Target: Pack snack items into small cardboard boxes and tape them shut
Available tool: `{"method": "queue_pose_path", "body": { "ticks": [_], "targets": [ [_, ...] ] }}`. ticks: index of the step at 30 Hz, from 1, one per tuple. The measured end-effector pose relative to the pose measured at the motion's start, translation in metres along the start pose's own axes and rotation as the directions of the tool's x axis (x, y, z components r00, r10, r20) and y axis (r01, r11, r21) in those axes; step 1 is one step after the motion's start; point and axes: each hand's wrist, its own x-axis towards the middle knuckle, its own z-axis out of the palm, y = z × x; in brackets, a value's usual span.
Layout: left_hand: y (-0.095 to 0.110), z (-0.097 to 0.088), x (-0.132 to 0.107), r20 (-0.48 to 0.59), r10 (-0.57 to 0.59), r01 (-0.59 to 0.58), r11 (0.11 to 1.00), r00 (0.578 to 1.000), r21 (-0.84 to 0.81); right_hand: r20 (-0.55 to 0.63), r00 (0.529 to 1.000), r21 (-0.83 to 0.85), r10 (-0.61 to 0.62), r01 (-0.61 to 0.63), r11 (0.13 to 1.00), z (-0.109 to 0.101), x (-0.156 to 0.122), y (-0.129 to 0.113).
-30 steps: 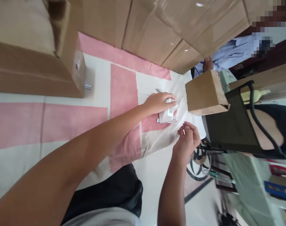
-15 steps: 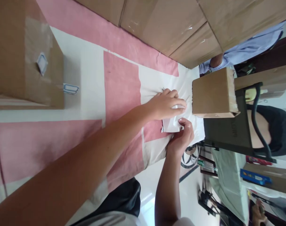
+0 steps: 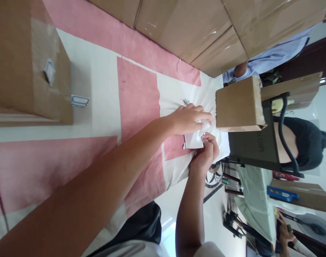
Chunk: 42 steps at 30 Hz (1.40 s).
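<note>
A small white packet [image 3: 193, 140], perhaps paper or thin plastic, lies on the pink and white cloth [image 3: 138, 96]. My left hand [image 3: 188, 119] reaches over it from above, its thumb and forefinger closed on the packet's upper part. My right hand [image 3: 207, 150] pinches the packet's near right edge between thumb and fingertips. Whatever might be inside the packet is hidden. Beyond the knuckles of my left hand, a little heap of thin metallic pieces [image 3: 186, 102] rests on the cloth, too small to name.
A cardboard box [image 3: 234, 103] stands just right of my hands. Larger taped boxes [image 3: 184, 28] line the top, and another box [image 3: 50, 100] with blue-edged labels sits left. At the right are a person in a dark chair [image 3: 255, 146] and a pale-covered table [image 3: 255, 192].
Where a notch showed at the packet's lower right edge, that edge now looks straight. My right fingers have shifted slightly up and left. The view has turned a little.
</note>
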Motion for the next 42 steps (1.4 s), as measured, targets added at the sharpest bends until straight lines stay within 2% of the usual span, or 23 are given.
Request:
{"method": "queue_pose_path", "body": {
  "ticks": [21,31,42],
  "targets": [
    [-0.0033,0.0016,0.0007,0.001,0.032,-0.032,0.999,0.999,-0.012,0.027,0.999,-0.105,-0.037,0.039,0.994,0.0012,-0.0006,-0.0014],
    [-0.0014,0.0012,-0.0006,-0.026,0.025,-0.025,1.000,0.999,0.017,0.021,1.000,0.026,0.014,-0.015,1.000,0.0020,-0.0018,-0.0017],
    [-0.0011,0.0015,-0.0002,-0.007,0.036,-0.036,0.998,0.999,0.045,0.008,1.000,-0.001,0.004,-0.004,1.000,0.0007,0.0008,0.0009]
  ]
}}
